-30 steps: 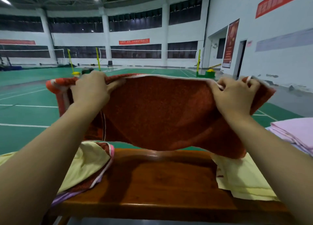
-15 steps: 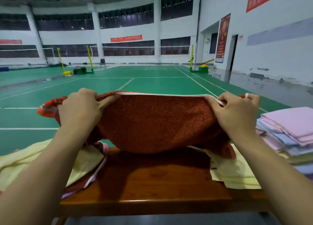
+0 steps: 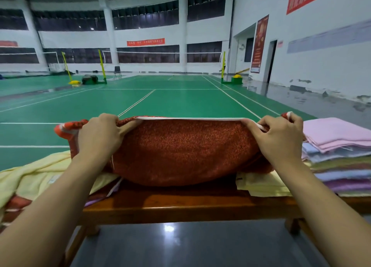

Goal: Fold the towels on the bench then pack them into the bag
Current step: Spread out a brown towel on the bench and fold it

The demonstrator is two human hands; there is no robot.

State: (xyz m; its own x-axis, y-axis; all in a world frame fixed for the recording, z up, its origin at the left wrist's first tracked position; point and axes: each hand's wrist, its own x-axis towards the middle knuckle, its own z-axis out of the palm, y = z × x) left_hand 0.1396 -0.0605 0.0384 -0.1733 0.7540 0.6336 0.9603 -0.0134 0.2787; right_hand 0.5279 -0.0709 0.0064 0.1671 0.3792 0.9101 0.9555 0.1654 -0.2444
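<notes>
From the head camera, a polished reddish-brown wooden table (image 3: 180,205) runs across the lower half of the view, its glossy top catching a dull reflection, its legs standing on a dark shiny floor. Beyond it, toward twelve o'clock, lies a green badminton court (image 3: 160,100) with white lines, yellow net posts (image 3: 101,66), white walls, dark upper windows and red banners (image 3: 145,42).

The left hand (image 3: 98,135) and the right hand (image 3: 279,138) each grip the upper edge of a rust-red towel (image 3: 184,152), fingers curled over the white-trimmed hem with the thumbs on the near side. The towel is coarse terry, stretched taut between the hands at the centre of the view, its lower fold sagging onto the table.

At eight o'clock a crumpled pale yellow towel (image 3: 36,176) sprawls loosely, seemingly over other red and purple cloth, though that heap is partly hidden by the forearm. At four o'clock a flat yellow folded towel (image 3: 261,184) lies just beside the red one. At three o'clock a neat stack of folded towels (image 3: 341,156) rises in pink, blue, green and purple layers.
</notes>
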